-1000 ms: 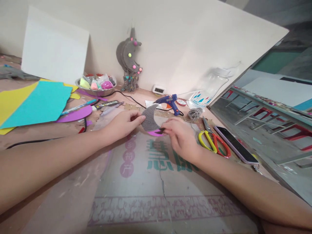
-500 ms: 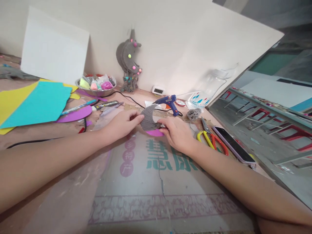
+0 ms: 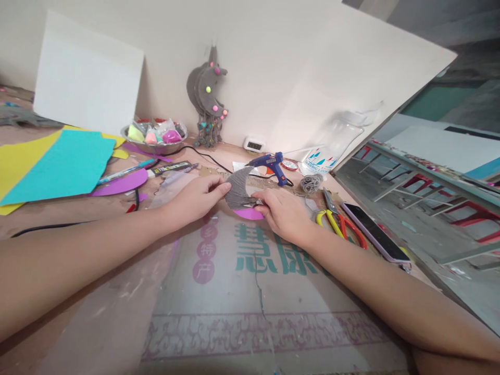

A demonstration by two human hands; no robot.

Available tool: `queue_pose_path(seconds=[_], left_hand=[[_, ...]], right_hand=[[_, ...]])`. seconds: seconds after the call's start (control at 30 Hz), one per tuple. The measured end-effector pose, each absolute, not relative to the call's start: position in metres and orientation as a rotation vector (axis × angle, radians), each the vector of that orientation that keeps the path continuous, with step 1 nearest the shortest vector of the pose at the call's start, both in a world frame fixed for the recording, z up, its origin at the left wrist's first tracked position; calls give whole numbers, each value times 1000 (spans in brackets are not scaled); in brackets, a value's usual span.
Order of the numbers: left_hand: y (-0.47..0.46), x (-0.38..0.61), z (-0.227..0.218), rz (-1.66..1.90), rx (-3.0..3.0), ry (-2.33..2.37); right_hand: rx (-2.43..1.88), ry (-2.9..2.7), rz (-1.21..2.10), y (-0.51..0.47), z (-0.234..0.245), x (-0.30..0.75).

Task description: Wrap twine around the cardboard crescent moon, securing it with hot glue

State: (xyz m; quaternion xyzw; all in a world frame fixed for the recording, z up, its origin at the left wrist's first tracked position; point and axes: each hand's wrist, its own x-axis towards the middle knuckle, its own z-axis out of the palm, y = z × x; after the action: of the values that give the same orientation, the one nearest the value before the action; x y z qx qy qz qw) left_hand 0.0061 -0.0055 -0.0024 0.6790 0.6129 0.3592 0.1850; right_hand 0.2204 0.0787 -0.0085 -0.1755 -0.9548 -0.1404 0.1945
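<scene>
A crescent moon shape wound with grey yarn (image 3: 236, 188) is held up between my two hands over the table. My left hand (image 3: 206, 195) pinches its left edge between thumb and fingers. At its lower right tip, my right hand (image 3: 282, 211) closes thumb and forefinger on it; the exact grip there is partly hidden by the fingers. A piece of purple paper (image 3: 249, 214) shows just beneath the crescent. Behind it lies a blue glue gun (image 3: 275, 167), and a ball of grey yarn (image 3: 311, 183) sits beyond my right hand.
Scissors (image 3: 339, 224) and a phone (image 3: 375, 233) lie to the right. A glass jar (image 3: 332, 143) and a small clock (image 3: 254, 144) stand behind. A grey moon ornament (image 3: 209, 94) hangs on the wall. Left are coloured sheets (image 3: 58, 166) and a metal bowl (image 3: 154, 147) of clay packets.
The crescent has tilted slightly between my hands, and a little more of its lower tip shows. My hands stay almost where they were.
</scene>
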Motion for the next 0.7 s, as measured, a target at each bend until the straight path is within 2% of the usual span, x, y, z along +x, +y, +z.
queue_pose_path(seconds=[0.7], left_hand=[[-6, 8, -5, 1022, 1865, 1674]], right_hand=[[-411, -2609, -408, 79, -9, 222]])
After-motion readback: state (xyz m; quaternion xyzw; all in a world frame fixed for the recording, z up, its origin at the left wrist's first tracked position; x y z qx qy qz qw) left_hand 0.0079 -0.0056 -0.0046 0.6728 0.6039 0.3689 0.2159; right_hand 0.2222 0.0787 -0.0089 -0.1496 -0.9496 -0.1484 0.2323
